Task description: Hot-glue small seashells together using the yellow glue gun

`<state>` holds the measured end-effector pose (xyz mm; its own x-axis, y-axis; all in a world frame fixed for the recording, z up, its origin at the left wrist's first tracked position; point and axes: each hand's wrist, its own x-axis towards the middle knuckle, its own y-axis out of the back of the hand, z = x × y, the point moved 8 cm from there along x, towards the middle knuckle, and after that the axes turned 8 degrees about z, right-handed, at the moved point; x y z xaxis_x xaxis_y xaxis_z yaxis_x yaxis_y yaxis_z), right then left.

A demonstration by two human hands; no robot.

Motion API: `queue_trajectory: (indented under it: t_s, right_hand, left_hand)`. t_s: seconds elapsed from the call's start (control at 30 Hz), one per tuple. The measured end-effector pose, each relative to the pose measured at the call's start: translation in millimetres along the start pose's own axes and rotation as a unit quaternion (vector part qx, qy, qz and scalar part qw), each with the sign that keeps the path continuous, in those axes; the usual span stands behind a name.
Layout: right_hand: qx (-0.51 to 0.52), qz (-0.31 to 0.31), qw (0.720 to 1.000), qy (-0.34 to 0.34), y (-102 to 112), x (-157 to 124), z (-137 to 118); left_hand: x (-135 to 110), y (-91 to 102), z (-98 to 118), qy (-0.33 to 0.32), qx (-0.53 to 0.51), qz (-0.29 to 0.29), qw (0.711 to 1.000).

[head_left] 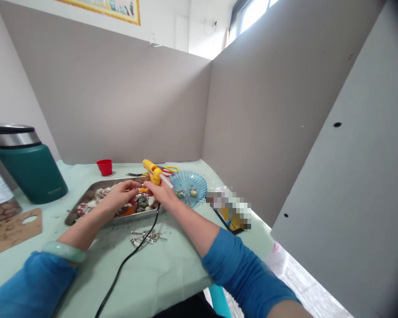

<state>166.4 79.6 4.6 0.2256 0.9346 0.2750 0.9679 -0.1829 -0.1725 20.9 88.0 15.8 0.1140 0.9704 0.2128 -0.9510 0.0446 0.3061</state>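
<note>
A yellow hot glue gun (151,170) is gripped in my right hand (163,193), a white glue stick poking out of its back end. Its black cord (119,270) runs down over the table. Close to its left, my left hand (123,193) has its fingers bent together at the fingertips of my right; what they pinch is too small to make out. Both hands are above a metal tray (111,222) of seashells and stones (97,197). Just right of the glue gun, a blue glass plate (199,179) holds a few small pieces (193,192).
Several metal clips (148,237) lie in front of the tray. Behind it are a red cup (105,167) and scissors or pliers (170,169). A green bottle (33,170), a jar (1,198) and a stained board (15,232) stand left. Partition walls (135,101) enclose the table.
</note>
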Motion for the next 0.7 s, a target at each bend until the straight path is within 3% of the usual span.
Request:
queue_trajectory:
  t_s: [0.13,0.33,0.47,0.7]
  right_hand:
    - [0.093,-0.047,0.994,-0.024,-11.2,-5.1,-4.7]
    - [0.090,-0.025,0.995,-0.037,-8.4,-6.3,2.9]
    - [0.079,-0.012,0.997,-0.022,-4.3,-4.8,6.4]
    - [0.055,-0.023,0.998,-0.008,-5.2,-8.8,1.0]
  left_hand:
    - [-4.7,-18.0,-4.5,0.034,-0.118,-0.082,0.989]
    - [-11.4,-23.7,-6.4,0.125,-0.263,-0.101,0.951]
    - [-8.8,-21.8,-3.1,0.106,-0.325,-0.097,0.935]
    - [-2.9,-14.6,-7.7,0.078,-0.326,-0.063,0.940]
